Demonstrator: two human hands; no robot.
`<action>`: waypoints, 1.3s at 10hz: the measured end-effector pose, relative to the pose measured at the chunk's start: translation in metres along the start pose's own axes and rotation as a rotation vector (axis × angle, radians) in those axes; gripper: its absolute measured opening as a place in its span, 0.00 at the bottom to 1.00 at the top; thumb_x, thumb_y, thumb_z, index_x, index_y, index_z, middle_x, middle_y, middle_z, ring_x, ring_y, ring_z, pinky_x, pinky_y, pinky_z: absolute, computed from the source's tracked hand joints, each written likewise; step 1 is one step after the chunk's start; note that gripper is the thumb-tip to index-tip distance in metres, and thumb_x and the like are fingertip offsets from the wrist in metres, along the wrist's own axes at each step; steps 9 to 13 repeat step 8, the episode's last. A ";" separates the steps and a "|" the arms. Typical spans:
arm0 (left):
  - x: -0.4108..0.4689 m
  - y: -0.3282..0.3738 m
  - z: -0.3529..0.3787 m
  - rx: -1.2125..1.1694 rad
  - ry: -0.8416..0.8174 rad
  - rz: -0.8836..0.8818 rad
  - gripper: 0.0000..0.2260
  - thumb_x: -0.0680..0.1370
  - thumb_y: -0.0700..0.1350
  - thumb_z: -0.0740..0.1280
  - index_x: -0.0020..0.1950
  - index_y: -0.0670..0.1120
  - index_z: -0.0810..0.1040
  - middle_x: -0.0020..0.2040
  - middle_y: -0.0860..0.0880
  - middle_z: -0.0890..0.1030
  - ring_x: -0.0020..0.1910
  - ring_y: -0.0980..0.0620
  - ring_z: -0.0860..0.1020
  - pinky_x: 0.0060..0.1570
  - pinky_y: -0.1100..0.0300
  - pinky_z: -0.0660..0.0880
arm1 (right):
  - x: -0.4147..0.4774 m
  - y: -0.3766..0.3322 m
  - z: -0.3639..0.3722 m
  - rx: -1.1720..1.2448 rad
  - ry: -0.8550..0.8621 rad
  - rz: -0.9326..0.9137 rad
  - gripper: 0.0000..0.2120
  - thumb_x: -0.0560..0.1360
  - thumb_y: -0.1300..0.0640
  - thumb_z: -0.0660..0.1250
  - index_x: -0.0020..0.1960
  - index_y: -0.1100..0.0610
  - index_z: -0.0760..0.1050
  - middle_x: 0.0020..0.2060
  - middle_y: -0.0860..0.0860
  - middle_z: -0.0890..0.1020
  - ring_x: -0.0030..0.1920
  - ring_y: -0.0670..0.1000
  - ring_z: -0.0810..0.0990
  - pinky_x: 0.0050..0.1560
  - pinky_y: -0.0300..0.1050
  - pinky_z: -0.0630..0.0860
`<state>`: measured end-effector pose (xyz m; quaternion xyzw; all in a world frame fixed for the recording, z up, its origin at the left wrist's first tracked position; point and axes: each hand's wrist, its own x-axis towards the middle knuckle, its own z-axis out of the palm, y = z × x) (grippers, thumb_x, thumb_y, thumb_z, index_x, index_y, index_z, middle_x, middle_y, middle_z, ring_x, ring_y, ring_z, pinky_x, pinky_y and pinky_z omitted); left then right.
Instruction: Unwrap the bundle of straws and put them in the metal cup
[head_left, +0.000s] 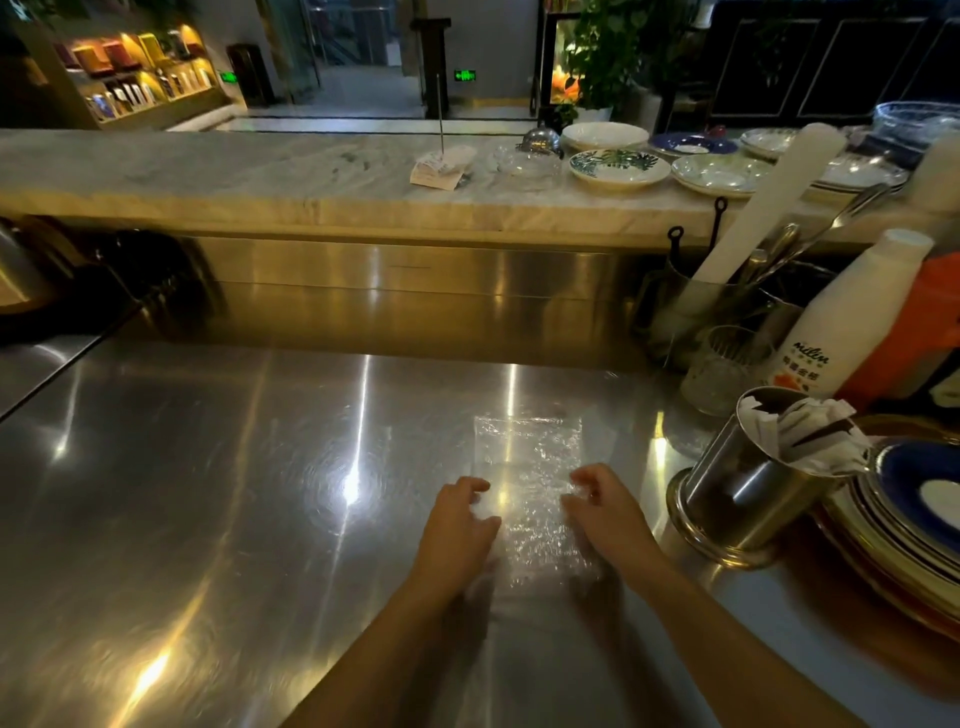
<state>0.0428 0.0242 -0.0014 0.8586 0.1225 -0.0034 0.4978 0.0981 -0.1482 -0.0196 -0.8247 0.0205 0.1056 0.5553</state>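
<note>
We have both hands down on a clear plastic wrapper (530, 488) that lies flat on the steel bench (208, 493), near its right side. Our left hand (457, 525) rests on the wrapper's left edge with fingers curled loosely, and our right hand (605, 512) rests on its right edge the same way; whether either one pinches the film or only presses on it, we cannot tell.

The metal cup (748, 493) stands to the right of the wrapper, close to the bench's right edge, and leans toward us in this wide view. Paper-wrapped straws (802, 431) poke out of its mouth. Just beside the cup on the right is a stack of plates (909, 519) with blue rims. Behind the cup we see an empty glass (727, 371) and a white bottle (852, 317). Along the marble ledge (234, 171) at the back edge sit more plates and bowls.
</note>
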 end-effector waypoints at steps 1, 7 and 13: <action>0.001 -0.008 0.006 0.155 0.016 0.112 0.21 0.76 0.47 0.65 0.68 0.47 0.66 0.68 0.45 0.67 0.59 0.54 0.70 0.59 0.63 0.65 | 0.004 0.004 0.005 -0.266 -0.056 -0.069 0.23 0.73 0.53 0.66 0.65 0.54 0.66 0.62 0.55 0.72 0.55 0.52 0.74 0.55 0.45 0.71; 0.010 -0.024 0.007 0.795 -0.206 0.189 0.32 0.75 0.64 0.53 0.73 0.47 0.55 0.77 0.46 0.54 0.75 0.46 0.49 0.72 0.47 0.49 | 0.005 0.010 0.000 -0.859 -0.211 -0.106 0.26 0.75 0.39 0.54 0.69 0.50 0.60 0.76 0.53 0.51 0.74 0.57 0.47 0.70 0.59 0.49; 0.023 -0.006 -0.004 0.830 -0.192 0.214 0.31 0.75 0.64 0.55 0.71 0.47 0.60 0.76 0.45 0.56 0.75 0.45 0.53 0.72 0.46 0.51 | 0.016 -0.009 -0.014 -0.882 -0.194 -0.129 0.26 0.75 0.40 0.57 0.69 0.50 0.62 0.75 0.53 0.53 0.74 0.57 0.51 0.70 0.59 0.52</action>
